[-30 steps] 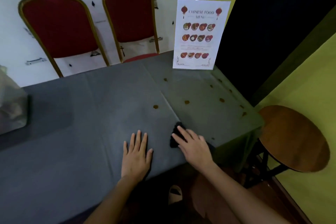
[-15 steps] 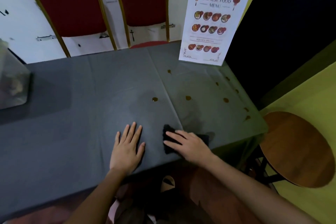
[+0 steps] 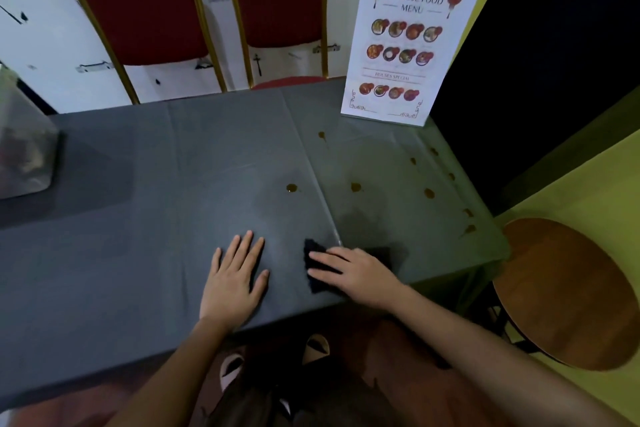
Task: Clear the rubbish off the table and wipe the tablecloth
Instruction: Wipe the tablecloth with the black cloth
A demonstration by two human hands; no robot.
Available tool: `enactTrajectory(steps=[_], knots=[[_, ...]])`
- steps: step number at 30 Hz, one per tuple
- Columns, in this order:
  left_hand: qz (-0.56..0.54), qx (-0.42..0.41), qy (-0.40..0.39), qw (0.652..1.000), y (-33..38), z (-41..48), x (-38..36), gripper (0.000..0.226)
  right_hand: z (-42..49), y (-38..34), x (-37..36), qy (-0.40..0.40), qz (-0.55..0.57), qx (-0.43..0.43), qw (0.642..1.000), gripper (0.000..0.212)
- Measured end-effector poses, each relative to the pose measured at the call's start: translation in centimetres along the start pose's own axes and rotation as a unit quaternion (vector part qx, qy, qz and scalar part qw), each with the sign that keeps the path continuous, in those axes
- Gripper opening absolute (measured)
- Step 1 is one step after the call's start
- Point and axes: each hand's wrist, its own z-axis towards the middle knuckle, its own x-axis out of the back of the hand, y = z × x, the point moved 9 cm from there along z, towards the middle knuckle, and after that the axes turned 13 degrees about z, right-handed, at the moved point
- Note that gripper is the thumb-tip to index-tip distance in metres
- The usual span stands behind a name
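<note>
**Dark cloth under the right hand near the table's front edge**

A standing card [image 3: 408, 45] at the table's far right corner reads "CHINESE FOOD MENU" at the top and "HOUSES SPECIAL" lower down, with three rows of four dish pictures each.

The grey tablecloth [image 3: 138, 236] covers the whole table. Its front edge runs just below both wrists; its right edge drops away beside a round wooden stool [image 3: 561, 291]. The left half of the cloth lies bare as far as a clear container [image 3: 24, 146] at the left edge, cut off by the picture.

The right hand [image 3: 356, 274] lies flat, fingers spread, pressing a dark cloth [image 3: 317, 253] onto the tablecloth near the front edge; no fingers curl around it. The left hand [image 3: 235, 281] rests palm down beside it, fingers apart, holding nothing.

About ten brown spots [image 3: 291, 188] dot the right half, thickest along the right edge. Two red chairs [image 3: 138, 3] stand behind the far edge.
</note>
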Motion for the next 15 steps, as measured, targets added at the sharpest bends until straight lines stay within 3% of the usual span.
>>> enactTrajectory(steps=[3, 5, 7, 9, 15], knots=[[0.003, -0.002, -0.004, 1.000, 0.2, 0.1, 0.0, 0.061, -2.3, 3.9, 1.0, -0.008, -0.018, 0.013, 1.000, 0.043], [0.006, 0.005, 0.007, 1.000, 0.2, 0.3, 0.5, 0.060, -2.6, 8.2, 2.7, 0.041, -0.024, -0.096, 0.994, 0.041], [0.011, 0.017, 0.019, 1.000, 0.2, 0.8, 1.4, 0.058, -2.0, 11.6, 3.9, 0.117, -0.012, -0.258, 0.959, 0.039], [0.014, 0.028, 0.033, 0.999, 0.0, 1.8, 2.3, 0.055, -0.3, 11.6, 3.3, 0.149, 0.008, -0.325, 0.934, 0.035], [-0.011, 0.049, 0.033, 0.998, -0.8, 7.9, 3.0, 0.058, 1.9, 4.3, 1.0, 0.062, -0.026, -0.077, 0.995, 0.045]])
